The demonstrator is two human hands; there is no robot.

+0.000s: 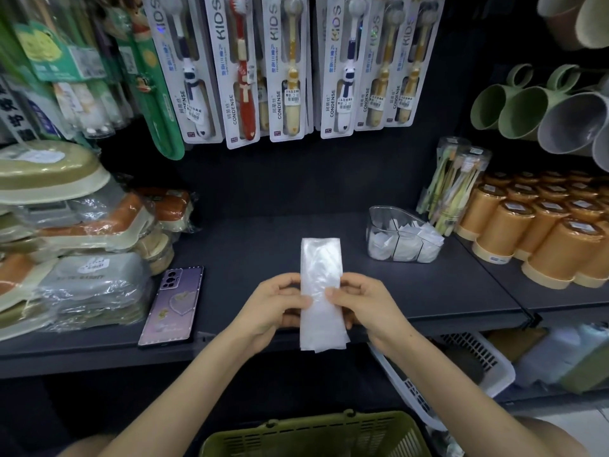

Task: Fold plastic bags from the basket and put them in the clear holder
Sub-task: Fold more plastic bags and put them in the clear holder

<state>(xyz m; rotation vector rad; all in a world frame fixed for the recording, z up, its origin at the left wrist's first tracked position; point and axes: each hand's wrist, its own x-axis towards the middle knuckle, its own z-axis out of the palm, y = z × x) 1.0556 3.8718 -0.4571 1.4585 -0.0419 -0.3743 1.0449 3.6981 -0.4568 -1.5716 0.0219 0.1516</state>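
Observation:
A clear plastic bag (321,278), folded into a long narrow strip, lies lengthwise over the front of the dark shelf (461,291). My left hand (273,305) grips its left edge and my right hand (362,305) pinches its right edge, thumbs on top. The strip's near end hangs past the shelf lip. The clear holder (400,235) stands at the right back of the shelf with several folded white bags inside. The olive green basket (316,435) sits below at the bottom edge; its contents are hidden.
A purple phone (171,305) lies on the shelf left of my hands. Wrapped soap dishes (89,258) are stacked at the left, orange cups (543,232) at the right. Kids toothbrush packs (290,67) hang behind. A white crate (461,374) sits on the lower shelf at right.

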